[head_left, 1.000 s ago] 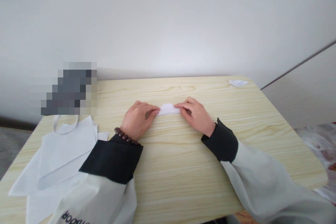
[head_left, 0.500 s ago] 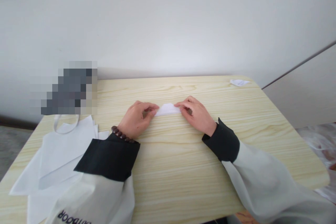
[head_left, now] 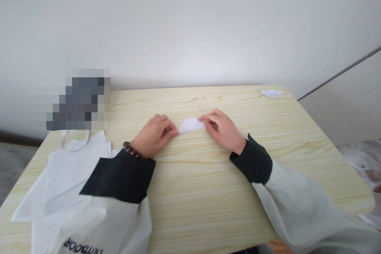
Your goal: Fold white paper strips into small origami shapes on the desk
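Note:
A small folded white paper [head_left: 190, 125] lies on the light wooden table [head_left: 208, 190], between my two hands. My right hand [head_left: 222, 129] pinches its right end with curled fingers. My left hand [head_left: 154, 135] rests on the table just left of the paper's pointed left tip, fingers curled in, touching or almost touching the tip. A dark bead bracelet sits on my left wrist.
Several white paper sheets [head_left: 65, 174] and a white looped strap [head_left: 74, 141] lie at the table's left. A small white paper scrap [head_left: 271, 93] sits at the far right corner. A blurred dark object [head_left: 79, 101] stands at the back left by the wall.
My left hand has slid left and let go of the paper's left end. The paper's left edge now tapers to a point. My right hand has stayed in place.

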`<control>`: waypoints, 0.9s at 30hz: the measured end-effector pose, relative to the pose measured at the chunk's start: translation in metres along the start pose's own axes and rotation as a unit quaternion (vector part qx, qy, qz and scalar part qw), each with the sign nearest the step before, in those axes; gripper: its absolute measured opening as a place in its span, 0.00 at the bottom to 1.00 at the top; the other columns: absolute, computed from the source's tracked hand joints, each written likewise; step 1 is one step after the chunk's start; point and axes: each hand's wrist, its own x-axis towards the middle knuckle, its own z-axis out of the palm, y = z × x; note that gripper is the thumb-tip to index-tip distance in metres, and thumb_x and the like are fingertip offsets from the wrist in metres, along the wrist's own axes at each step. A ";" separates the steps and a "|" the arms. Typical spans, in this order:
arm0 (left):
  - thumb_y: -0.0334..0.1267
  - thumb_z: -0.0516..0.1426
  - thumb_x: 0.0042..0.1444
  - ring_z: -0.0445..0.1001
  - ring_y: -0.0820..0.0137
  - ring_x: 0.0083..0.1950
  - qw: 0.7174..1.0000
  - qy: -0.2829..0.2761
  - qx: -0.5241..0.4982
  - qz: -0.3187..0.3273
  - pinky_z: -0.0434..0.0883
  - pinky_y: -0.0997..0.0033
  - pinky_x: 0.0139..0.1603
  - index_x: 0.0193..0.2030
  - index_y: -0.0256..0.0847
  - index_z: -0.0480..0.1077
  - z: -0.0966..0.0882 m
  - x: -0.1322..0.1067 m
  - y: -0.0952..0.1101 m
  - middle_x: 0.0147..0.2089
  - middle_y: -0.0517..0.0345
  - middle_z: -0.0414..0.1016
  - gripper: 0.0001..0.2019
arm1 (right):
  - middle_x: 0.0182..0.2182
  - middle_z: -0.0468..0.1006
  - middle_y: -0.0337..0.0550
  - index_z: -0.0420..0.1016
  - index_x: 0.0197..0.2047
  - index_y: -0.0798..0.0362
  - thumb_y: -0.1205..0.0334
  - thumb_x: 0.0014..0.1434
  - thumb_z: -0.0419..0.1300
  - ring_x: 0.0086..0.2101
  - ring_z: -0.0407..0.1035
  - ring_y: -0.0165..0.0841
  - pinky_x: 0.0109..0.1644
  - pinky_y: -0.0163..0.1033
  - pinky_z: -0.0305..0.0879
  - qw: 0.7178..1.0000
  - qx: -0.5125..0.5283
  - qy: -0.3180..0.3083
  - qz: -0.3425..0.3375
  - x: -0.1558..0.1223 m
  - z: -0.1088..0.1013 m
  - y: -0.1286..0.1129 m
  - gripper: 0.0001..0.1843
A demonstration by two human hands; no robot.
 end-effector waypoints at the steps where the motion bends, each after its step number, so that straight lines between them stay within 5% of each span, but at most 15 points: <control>1: 0.44 0.51 0.58 0.64 0.65 0.35 1.000 -0.007 0.002 0.008 0.63 0.64 0.39 0.30 0.38 0.69 0.000 0.000 -0.001 0.31 0.54 0.67 0.13 | 0.33 0.70 0.43 0.75 0.43 0.54 0.70 0.58 0.52 0.37 0.66 0.33 0.42 0.39 0.62 1.000 0.000 -0.001 0.003 0.000 0.000 0.000 0.13; 10: 0.42 0.49 0.57 0.64 0.65 0.36 0.998 -0.036 0.052 0.025 0.62 0.64 0.39 0.32 0.38 0.69 -0.004 -0.002 0.002 0.31 0.54 0.67 0.12 | 0.39 0.67 0.45 0.73 0.48 0.53 0.70 0.59 0.51 0.36 0.65 0.32 0.44 0.40 0.63 1.000 0.010 0.003 -0.007 -0.001 -0.002 -0.002 0.16; 16: 0.43 0.48 0.59 0.64 0.65 0.36 0.998 -0.030 0.056 0.025 0.62 0.64 0.40 0.32 0.39 0.69 -0.003 -0.002 0.007 0.32 0.54 0.68 0.13 | 0.42 0.62 0.42 0.76 0.47 0.44 0.71 0.62 0.48 0.30 0.62 0.27 0.43 0.41 0.62 0.998 -0.004 -0.012 -0.069 -0.003 0.000 0.000 0.19; 27: 0.44 0.48 0.60 0.64 0.64 0.38 0.997 0.007 0.076 -0.007 0.63 0.61 0.42 0.30 0.38 0.68 0.005 -0.001 0.010 0.35 0.52 0.68 0.15 | 0.46 0.64 0.40 0.72 0.50 0.34 0.80 0.57 0.47 0.36 0.60 0.30 0.46 0.42 0.58 0.990 -0.043 -0.035 -0.130 -0.004 0.003 0.004 0.31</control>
